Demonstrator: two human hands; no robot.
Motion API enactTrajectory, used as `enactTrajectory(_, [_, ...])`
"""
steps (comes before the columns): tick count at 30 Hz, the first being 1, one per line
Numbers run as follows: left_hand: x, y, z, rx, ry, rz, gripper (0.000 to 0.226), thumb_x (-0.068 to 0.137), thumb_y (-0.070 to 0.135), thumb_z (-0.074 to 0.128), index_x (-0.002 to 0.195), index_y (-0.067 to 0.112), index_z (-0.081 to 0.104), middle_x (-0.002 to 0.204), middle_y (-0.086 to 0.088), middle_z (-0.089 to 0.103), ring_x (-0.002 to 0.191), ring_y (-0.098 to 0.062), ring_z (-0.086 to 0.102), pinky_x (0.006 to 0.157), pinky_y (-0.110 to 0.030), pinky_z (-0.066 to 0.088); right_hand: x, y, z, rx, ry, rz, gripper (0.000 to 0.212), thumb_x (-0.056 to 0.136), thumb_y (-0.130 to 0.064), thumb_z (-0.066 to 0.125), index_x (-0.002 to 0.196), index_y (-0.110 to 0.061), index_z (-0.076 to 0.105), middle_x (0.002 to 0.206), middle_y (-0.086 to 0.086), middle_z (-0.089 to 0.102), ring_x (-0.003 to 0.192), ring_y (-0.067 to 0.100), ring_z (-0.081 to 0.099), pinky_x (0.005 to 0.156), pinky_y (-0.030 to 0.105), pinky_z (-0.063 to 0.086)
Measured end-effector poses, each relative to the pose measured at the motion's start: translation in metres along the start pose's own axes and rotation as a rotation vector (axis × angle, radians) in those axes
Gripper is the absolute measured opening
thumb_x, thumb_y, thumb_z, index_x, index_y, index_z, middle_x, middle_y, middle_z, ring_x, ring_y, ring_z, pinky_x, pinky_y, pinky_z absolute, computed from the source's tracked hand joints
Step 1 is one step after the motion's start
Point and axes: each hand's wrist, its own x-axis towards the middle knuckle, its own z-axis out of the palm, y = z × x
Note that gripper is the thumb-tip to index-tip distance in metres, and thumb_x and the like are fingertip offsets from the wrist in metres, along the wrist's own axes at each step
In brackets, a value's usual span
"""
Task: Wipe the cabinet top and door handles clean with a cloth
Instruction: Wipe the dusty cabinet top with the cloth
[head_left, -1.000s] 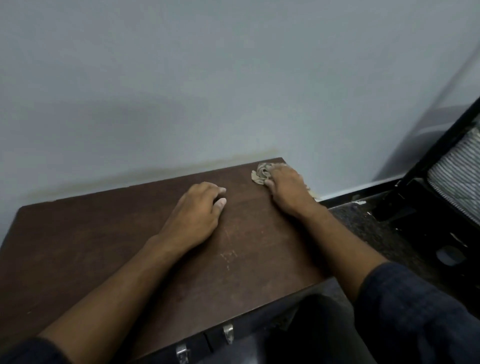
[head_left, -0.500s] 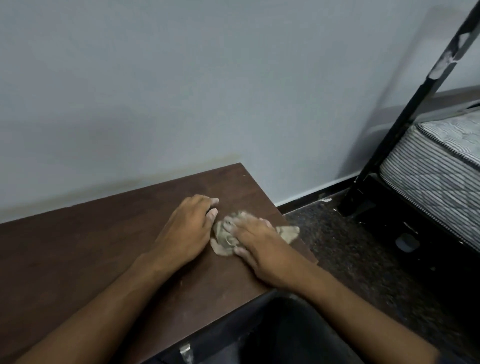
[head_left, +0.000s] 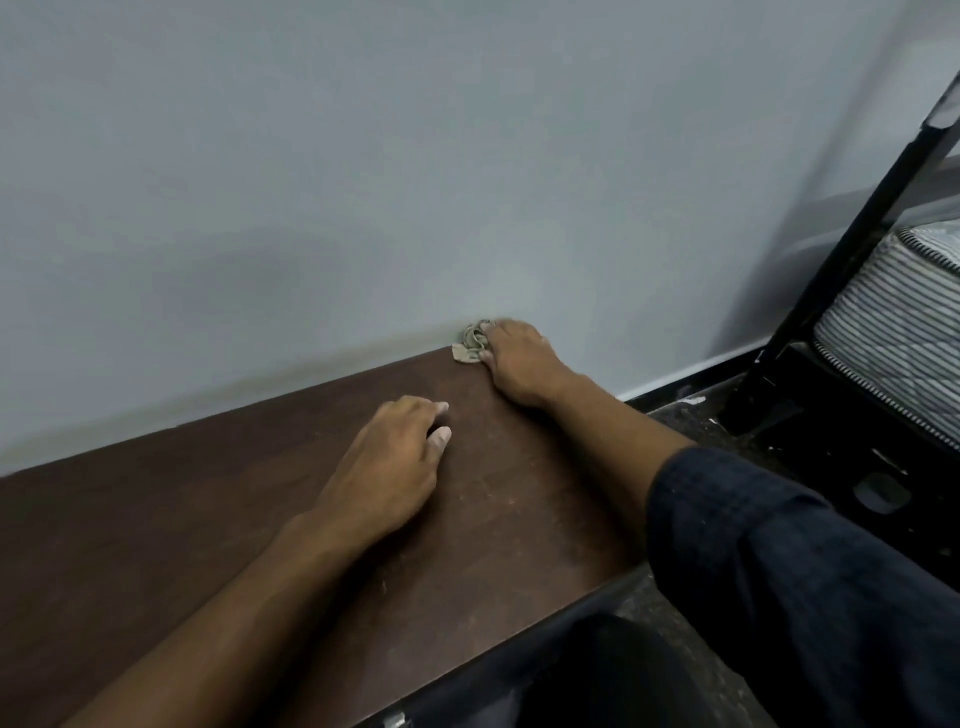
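Note:
A dark brown wooden cabinet top (head_left: 218, 525) runs along the wall. A crumpled beige cloth (head_left: 470, 343) lies at its far right corner against the wall. My right hand (head_left: 519, 361) lies on the cloth and presses it to the wood with its fingers over it. My left hand (head_left: 389, 467) rests flat on the cabinet top nearer to me, fingers loosely bent, holding nothing. A metal door handle (head_left: 393, 720) peeks out at the bottom edge, below the cabinet's front lip.
A plain grey wall (head_left: 363, 182) stands right behind the cabinet. To the right is a black bed frame (head_left: 831, 291) with a striped mattress (head_left: 904, 322) on dark speckled floor (head_left: 691, 410). My dark-clothed knee (head_left: 597, 675) sits below the cabinet's front edge.
My right hand has slid the cloth from the middle of the top, beside my left hand, back out to the far right corner at the wall. My left hand has stayed put.

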Motion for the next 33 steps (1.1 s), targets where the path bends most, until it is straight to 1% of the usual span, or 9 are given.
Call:
enactTrajectory(5, [0.005, -0.003, 0.003, -0.006, 0.037, 0.001, 0.034, 0.101, 0.026, 0.046, 0.131, 0.016, 0.057, 0.130, 0.002, 0.058, 0.120, -0.018, 0.050, 0.101, -0.030, 0.038, -0.021, -0.001, -0.001, 0.036, 0.026, -0.082, 0.045, 0.104, -0.032, 0.045, 0.146, -0.019, 0.045, 0.154, 0.006, 0.041, 0.147, 0.028, 0.029, 0.118, 0.054, 0.027])
enactTrajectory(8, [0.008, 0.001, 0.006, 0.004, 0.082, 0.032, 0.030, 0.101, 0.024, 0.045, 0.126, 0.015, 0.059, 0.125, 0.000, 0.059, 0.114, -0.019, 0.052, 0.099, -0.033, 0.041, -0.089, -0.013, -0.003, 0.100, -0.019, -0.245, 0.044, 0.099, -0.034, 0.048, 0.139, -0.018, 0.054, 0.148, 0.004, 0.050, 0.141, 0.025, 0.038, 0.118, 0.051, 0.029])
enactTrajectory(12, [-0.006, 0.011, 0.011, -0.012, 0.095, 0.102, 0.026, 0.098, 0.024, 0.051, 0.121, 0.020, 0.063, 0.118, 0.006, 0.062, 0.110, -0.013, 0.053, 0.096, -0.028, 0.042, -0.198, -0.022, 0.000, 0.104, -0.059, -0.337, 0.052, 0.100, -0.045, 0.039, 0.146, -0.022, 0.048, 0.155, -0.001, 0.044, 0.148, 0.022, 0.031, 0.120, 0.044, 0.020])
enactTrajectory(16, [-0.025, 0.022, 0.019, -0.017, 0.038, 0.158, 0.027, 0.096, 0.029, 0.051, 0.120, 0.023, 0.063, 0.114, 0.012, 0.060, 0.109, -0.008, 0.051, 0.097, -0.028, 0.043, -0.209, -0.004, -0.002, 0.010, 0.000, -0.239, 0.058, 0.098, -0.048, 0.033, 0.144, -0.018, 0.051, 0.150, 0.005, 0.050, 0.145, 0.027, 0.038, 0.119, 0.048, 0.032])
enactTrajectory(19, [-0.036, 0.029, 0.019, -0.023, 0.032, 0.167, 0.030, 0.097, 0.029, 0.050, 0.123, 0.023, 0.061, 0.116, 0.012, 0.059, 0.110, -0.008, 0.050, 0.099, -0.028, 0.042, -0.188, -0.008, 0.000, -0.027, 0.059, -0.070, 0.067, 0.094, -0.052, 0.021, 0.147, -0.020, 0.046, 0.154, 0.003, 0.045, 0.147, 0.025, 0.033, 0.119, 0.049, 0.029])
enactTrajectory(21, [-0.041, 0.030, 0.016, -0.020, 0.043, 0.161, 0.031, 0.097, 0.026, 0.050, 0.124, 0.020, 0.062, 0.117, 0.009, 0.060, 0.111, -0.011, 0.051, 0.100, -0.031, 0.043, -0.192, -0.023, 0.004, -0.012, 0.087, -0.058, 0.061, 0.096, -0.048, 0.025, 0.147, -0.022, 0.045, 0.154, -0.001, 0.045, 0.148, 0.023, 0.031, 0.119, 0.050, 0.029])
enactTrajectory(25, [-0.053, 0.030, 0.010, -0.039, 0.044, 0.146, 0.031, 0.097, 0.023, 0.050, 0.126, 0.019, 0.062, 0.118, 0.008, 0.061, 0.112, -0.012, 0.053, 0.101, -0.034, 0.045, -0.234, -0.019, 0.003, -0.002, 0.030, -0.253, 0.054, 0.099, -0.045, 0.034, 0.143, -0.019, 0.052, 0.150, 0.000, 0.050, 0.144, 0.021, 0.038, 0.119, 0.042, 0.031])
enactTrajectory(30, [-0.070, 0.032, 0.003, -0.048, 0.044, 0.158, 0.029, 0.099, 0.023, 0.050, 0.125, 0.021, 0.062, 0.119, 0.011, 0.060, 0.113, -0.007, 0.051, 0.102, -0.028, 0.042, -0.226, 0.021, -0.009, 0.014, 0.156, 0.047, 0.053, 0.094, -0.037, 0.045, 0.143, -0.017, 0.053, 0.150, 0.005, 0.051, 0.144, 0.026, 0.040, 0.119, 0.045, 0.030])
enactTrajectory(33, [-0.070, 0.028, 0.000, -0.037, 0.094, 0.101, 0.028, 0.098, 0.020, 0.051, 0.123, 0.019, 0.063, 0.119, 0.009, 0.062, 0.113, -0.011, 0.053, 0.100, -0.028, 0.043, -0.236, -0.019, 0.004, 0.006, 0.118, 0.024, 0.053, 0.097, -0.042, 0.035, 0.145, -0.024, 0.048, 0.155, -0.001, 0.044, 0.150, 0.023, 0.029, 0.122, 0.050, 0.021])
